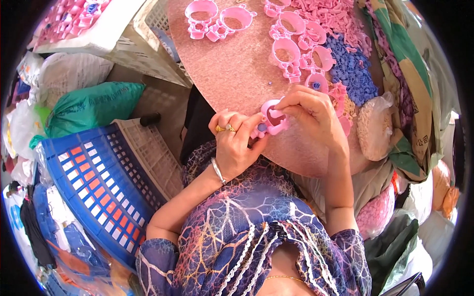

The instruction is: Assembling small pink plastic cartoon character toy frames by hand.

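Over the near edge of the round table (227, 69), a pink plastic toy part (269, 106) with a ring-shaped body is held between both hands. My left hand (232, 140), with rings and a bracelet on it, pinches its lower end beside a small blue piece (261, 127). The fingers of my right hand (316, 113) are closed at the ring's upper right side; whether a small piece is between those fingertips, I cannot tell. Similar pink ring-shaped parts (286, 52) lie beyond my right hand, several of them close together.
At the far right of the table are piles of small pink pieces (340, 22) and blue pieces (350, 69), with a clear bag of beige pieces (375, 128) by its edge. A blue plastic basket (94, 187) and a green bag (94, 108) stand at left.
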{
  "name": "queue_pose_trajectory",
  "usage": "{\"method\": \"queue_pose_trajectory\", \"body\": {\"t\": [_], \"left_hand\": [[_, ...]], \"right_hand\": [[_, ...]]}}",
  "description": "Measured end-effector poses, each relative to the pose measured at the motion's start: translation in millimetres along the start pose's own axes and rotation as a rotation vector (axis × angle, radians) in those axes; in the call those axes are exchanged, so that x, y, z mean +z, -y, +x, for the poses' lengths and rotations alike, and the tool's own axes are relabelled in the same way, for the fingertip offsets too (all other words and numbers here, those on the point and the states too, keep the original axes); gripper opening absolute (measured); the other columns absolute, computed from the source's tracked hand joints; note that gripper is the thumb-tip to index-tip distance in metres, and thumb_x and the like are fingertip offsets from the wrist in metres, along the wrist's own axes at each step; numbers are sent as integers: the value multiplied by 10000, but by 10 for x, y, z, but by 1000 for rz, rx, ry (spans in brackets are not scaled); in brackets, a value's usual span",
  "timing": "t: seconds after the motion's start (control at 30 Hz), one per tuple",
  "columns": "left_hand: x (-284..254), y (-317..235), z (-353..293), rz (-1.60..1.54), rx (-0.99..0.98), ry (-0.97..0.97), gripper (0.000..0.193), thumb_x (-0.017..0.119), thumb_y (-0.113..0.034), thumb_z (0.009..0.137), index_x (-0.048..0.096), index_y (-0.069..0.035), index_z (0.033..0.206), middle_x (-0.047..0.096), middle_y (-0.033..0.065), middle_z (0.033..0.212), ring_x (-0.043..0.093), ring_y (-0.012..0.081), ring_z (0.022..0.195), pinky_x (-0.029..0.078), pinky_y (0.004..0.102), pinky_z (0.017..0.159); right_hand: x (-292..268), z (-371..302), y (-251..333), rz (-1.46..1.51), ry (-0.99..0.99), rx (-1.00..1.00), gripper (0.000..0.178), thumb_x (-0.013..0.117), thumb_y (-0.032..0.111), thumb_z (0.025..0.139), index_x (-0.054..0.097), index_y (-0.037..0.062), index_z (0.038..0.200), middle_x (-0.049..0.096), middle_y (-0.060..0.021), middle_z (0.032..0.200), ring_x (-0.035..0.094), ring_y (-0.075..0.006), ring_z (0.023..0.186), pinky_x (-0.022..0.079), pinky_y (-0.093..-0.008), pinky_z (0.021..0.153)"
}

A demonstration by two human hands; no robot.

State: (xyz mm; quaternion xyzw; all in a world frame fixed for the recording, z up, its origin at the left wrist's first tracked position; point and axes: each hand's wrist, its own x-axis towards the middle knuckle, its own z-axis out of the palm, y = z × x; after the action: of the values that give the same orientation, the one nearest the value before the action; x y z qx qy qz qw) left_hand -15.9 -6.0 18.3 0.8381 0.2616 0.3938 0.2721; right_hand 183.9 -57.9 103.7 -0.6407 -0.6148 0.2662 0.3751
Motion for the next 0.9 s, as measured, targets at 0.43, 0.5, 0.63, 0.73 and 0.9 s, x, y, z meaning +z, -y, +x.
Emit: {"method": "queue_pose_trajectory", "body": {"t": [0.43, 0.5, 0.63, 0.73, 0.9], "left_hand": [[-35, -25, 34, -8, -31, 27, 468, 829, -132, 640, 689, -126, 1086, 582, -26, 854, 547, 200, 885, 332, 395, 902], [-36, -24, 37, -10, -31, 27, 471, 828, -132, 640, 689, -125, 1090, 581, -28, 852, 546, 197, 882, 332, 394, 901], [-51, -34, 44, -13, -41, 46, 483, 827, -133, 638, 689, -121, 1101, 583, -26, 854, 546, 199, 880, 332, 396, 900], [-51, -35, 44, -10, -45, 46, 475, 830, -135, 637, 695, -121, 1092, 588, -19, 858, 548, 205, 880, 331, 398, 900], [-37, -17, 50, -10, -41, 40, 428, 837, -139, 633, 698, -122, 1038, 584, -12, 846, 543, 218, 876, 332, 407, 880]], "right_hand": [[24, 128, 77, -306, 268, -43, 122, 727, 219, 847, 733, 100, 872, 669, -15, 842, 600, -204, 895, 379, -353, 848], [38, 133, 78, -299, 273, -22, 133, 750, 220, 829, 731, 95, 868, 670, -19, 842, 602, -205, 900, 384, -362, 842], [74, 157, 112, -271, 214, 17, 153, 789, 203, 786, 712, 76, 821, 676, -45, 797, 617, -229, 830, 399, -380, 820], [69, 220, 142, -201, 229, 128, 177, 796, 201, 771, 693, 57, 780, 666, -77, 744, 625, -266, 764, 411, -392, 818], [85, 406, 165, -290, 301, 146, 224, 806, 179, 741, 645, 29, 704, 651, -111, 708, 620, -295, 702, 444, -398, 672]]}}
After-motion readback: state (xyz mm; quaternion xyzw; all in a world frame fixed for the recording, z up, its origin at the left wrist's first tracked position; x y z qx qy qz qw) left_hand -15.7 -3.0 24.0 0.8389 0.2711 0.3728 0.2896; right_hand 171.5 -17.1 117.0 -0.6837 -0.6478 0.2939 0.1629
